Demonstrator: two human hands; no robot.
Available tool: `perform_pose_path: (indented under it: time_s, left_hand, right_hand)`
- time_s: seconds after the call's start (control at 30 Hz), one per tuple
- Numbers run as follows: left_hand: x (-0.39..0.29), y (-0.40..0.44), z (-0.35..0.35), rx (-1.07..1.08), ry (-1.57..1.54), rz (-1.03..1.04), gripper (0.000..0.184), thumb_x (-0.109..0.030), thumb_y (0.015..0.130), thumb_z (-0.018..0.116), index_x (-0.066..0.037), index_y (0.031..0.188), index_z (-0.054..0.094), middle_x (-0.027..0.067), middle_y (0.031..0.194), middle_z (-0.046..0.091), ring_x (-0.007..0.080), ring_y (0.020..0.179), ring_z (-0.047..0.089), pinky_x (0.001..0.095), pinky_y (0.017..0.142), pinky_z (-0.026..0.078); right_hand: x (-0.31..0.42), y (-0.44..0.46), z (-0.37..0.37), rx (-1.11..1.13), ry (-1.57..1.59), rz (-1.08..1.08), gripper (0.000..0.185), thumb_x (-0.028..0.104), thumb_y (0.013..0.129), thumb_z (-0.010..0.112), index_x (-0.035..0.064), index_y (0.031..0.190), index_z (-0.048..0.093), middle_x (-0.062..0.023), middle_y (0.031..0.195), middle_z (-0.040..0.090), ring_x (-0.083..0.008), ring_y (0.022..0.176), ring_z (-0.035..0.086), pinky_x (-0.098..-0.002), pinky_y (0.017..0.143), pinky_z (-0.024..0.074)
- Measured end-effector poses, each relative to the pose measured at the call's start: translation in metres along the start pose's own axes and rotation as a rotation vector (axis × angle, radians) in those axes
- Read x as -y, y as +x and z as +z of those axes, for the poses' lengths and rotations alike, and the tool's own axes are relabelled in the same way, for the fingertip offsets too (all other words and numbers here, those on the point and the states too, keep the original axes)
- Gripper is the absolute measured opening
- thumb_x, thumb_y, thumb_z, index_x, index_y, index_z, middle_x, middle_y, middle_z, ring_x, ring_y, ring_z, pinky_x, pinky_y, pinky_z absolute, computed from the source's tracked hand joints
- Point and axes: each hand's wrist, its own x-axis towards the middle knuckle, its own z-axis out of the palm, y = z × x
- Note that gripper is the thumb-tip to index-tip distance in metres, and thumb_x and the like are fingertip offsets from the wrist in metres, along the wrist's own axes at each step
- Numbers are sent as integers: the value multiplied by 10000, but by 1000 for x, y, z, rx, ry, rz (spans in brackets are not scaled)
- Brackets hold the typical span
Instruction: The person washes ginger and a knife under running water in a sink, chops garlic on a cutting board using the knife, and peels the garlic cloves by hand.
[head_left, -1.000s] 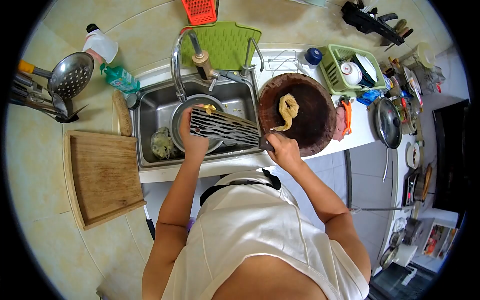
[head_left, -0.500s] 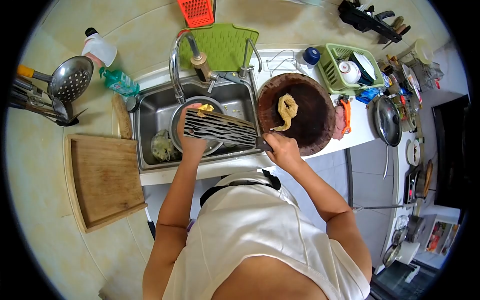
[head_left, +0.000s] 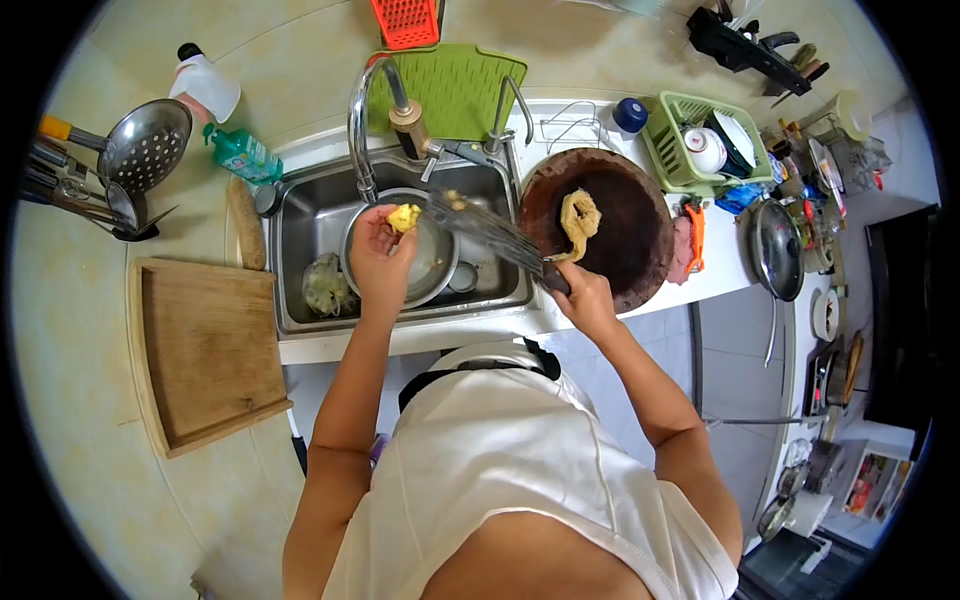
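Above a metal bowl (head_left: 428, 262) in the sink, my left hand (head_left: 383, 262) pinches a small yellow piece (head_left: 404, 218) in its fingertips. My right hand (head_left: 586, 296) grips the dark handle of a cleaver (head_left: 485, 232), whose wide blade is blurred by motion and tilted over the bowl's right side. A tan bit sits on the blade near its far end. Blade and left hand are apart. Beside the sink, a curled tan cloth-like strip (head_left: 579, 222) lies on a round dark chopping block (head_left: 640, 235).
A plastic bag (head_left: 325, 285) lies in the sink's left part, under the faucet (head_left: 360, 130). Left of the sink are a wooden board (head_left: 210, 355) and a green bottle (head_left: 243, 157). A dish basket (head_left: 668, 150) and an orange peeler (head_left: 696, 238) stand to the right.
The cleaver has swung away from my left hand, to the right, and its blade is now tilted more steeply. The yellow piece now shows between my left fingertips.
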Motion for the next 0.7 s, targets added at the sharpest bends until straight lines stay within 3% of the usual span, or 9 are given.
perform_pose_path:
  time_s: [0.13,0.27,0.4,0.57,0.6,0.7]
  left_hand:
    - [1,3,5,12,256,162,322,41,792,616,-35,1097,547,39,1011,611,129,905,594,245,824,454]
    - [14,3,1,-40,202,45,243,-31,782,626,-38,1022,586,52,952,614,148,893,586,259,828,448]
    - [13,0,0,-21,128,-25,273,7,780,618,-43,1043,564,35,963,607,133,893,577,242,826,438]
    - [12,-3,5,-75,53,12,367,112,755,586,-47,1081,525,31,1003,591,122,933,571,239,856,438]
    - [9,-6,8,-58,43,103,326,102,797,568,-36,1090,532,41,1010,600,124,955,581,234,862,441]
    - [14,-9,4,-66,221,140,345,114,776,586,-28,1085,525,54,1018,598,136,978,582,241,873,441]
  right_hand:
    - [20,6,3,0,1,-159,420,96,659,730,92,1039,550,-102,805,606,-293,695,629,-394,574,497]
    - [27,5,6,22,-55,-157,451,107,649,739,94,1059,551,-96,798,577,-297,677,623,-393,569,496]
    - [33,7,3,-31,-65,-150,318,67,686,693,84,978,569,-104,732,585,-308,640,614,-407,536,493]
    - [18,8,5,-26,-69,-122,293,58,683,692,86,941,557,-105,746,589,-314,662,617,-406,540,494]
    - [17,6,7,-10,-71,-109,291,58,683,693,86,937,553,-106,747,589,-315,665,617,-407,541,495]
    - [13,6,11,16,-69,-93,290,60,683,693,89,930,545,-106,750,591,-318,674,620,-409,546,496]
